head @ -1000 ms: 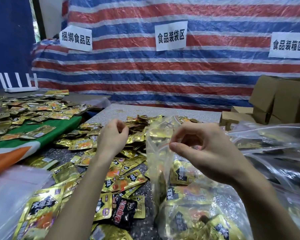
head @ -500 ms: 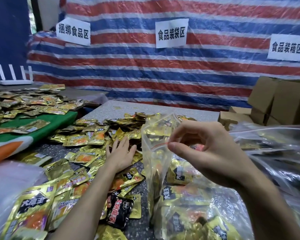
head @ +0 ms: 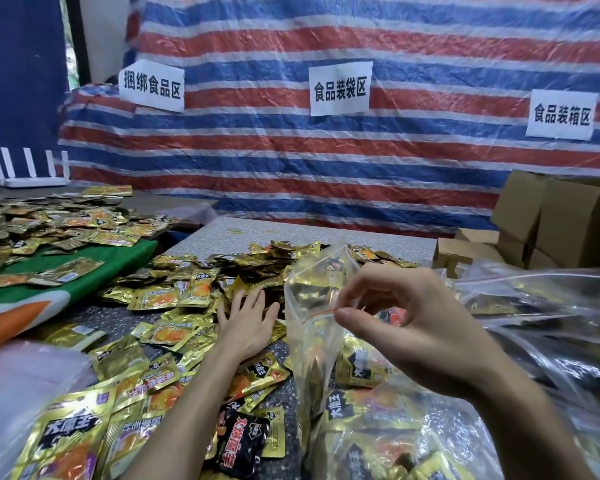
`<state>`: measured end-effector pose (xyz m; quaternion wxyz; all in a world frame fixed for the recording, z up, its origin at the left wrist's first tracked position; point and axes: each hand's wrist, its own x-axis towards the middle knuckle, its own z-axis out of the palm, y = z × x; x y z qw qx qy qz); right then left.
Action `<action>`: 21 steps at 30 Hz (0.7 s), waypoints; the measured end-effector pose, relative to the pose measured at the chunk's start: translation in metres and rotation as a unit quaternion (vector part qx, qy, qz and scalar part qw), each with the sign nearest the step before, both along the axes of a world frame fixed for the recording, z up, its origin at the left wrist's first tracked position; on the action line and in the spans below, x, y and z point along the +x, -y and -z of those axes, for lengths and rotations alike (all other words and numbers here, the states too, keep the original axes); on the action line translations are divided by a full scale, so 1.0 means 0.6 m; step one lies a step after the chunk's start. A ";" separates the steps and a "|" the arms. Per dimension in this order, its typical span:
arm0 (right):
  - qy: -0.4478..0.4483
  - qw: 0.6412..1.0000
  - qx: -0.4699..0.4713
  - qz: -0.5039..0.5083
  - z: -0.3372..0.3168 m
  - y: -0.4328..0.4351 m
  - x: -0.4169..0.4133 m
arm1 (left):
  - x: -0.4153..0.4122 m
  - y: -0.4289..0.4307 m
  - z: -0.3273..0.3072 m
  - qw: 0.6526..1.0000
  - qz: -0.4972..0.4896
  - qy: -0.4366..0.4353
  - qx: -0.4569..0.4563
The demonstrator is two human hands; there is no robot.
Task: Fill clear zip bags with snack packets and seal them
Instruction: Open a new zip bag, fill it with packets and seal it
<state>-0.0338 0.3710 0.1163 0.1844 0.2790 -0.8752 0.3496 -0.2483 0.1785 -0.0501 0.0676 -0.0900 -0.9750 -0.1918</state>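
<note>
Zip bag (head: 312, 327) stands upright at table centre, mouth up, held at its red zip strip (head: 321, 313) by right hand (head: 420, 334): thumb and forefinger pinching the near lip, other fingers curled. Mouth looks open on the far side. A few packets visible through the film, low down; count unclear. I'd say it's partly filled.

Left hand (head: 248, 323) lies palm down, fingers spread and flat on the loose gold packets (head: 174, 299) just left of the bag. Nothing gripped, as far as I can see.

Handling, my read: bag film is thin, limp and slick, and won't stand alone, so hold it by the zip strip, the only stiff part. Packets are light, flat foil pouches, slippery against each other; best gathered as a small stack by the edges and pinched from both faces. A handful will likely fan out or slide. One black packet (head: 239, 441) sits near the left forearm.

Outward: filled clear bags (head: 413, 427) bottom right under the right wrist, more bags (head: 541, 306) far right. Second packet pile on green cloth (head: 84, 261) left. Cardboard boxes (head: 561, 220) right rear, striped tarp (head: 326, 168) with three paper signs behind.
</note>
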 end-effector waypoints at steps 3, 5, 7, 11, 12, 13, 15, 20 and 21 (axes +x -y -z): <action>0.004 1.000 -0.004 -0.001 0.000 -0.002 -0.001 | 0.001 0.004 -0.012 0.993 -0.040 -0.104 0.041; 0.004 1.000 -0.003 0.001 -0.001 -0.004 -0.002 | 0.004 0.006 -0.019 0.981 -0.072 -0.163 0.073; 0.003 1.000 -0.003 0.002 0.000 -0.004 -0.003 | 0.006 0.007 -0.015 0.968 -0.104 -0.193 0.121; 0.001 1.000 0.004 -0.001 0.001 -0.003 -0.003 | 0.002 0.014 0.003 0.969 -0.133 -0.149 0.143; 0.000 1.000 0.004 0.001 0.000 -0.004 -0.003 | 0.000 0.017 0.008 0.975 -0.129 -0.130 0.124; 0.000 1.000 0.005 0.002 0.001 -0.005 -0.004 | -0.002 0.019 0.011 0.981 -0.130 -0.110 0.095; 0.001 1.000 0.006 0.003 0.001 -0.006 -0.003 | -0.004 0.022 0.014 0.985 -0.146 -0.082 0.042; 0.000 1.000 0.004 -0.005 0.001 -0.004 -0.002 | 0.006 0.027 -0.010 0.981 -0.161 -0.102 0.021; -0.001 1.000 0.006 -0.005 0.002 -0.003 -0.002 | 0.010 0.032 -0.026 0.981 -0.156 -0.094 0.068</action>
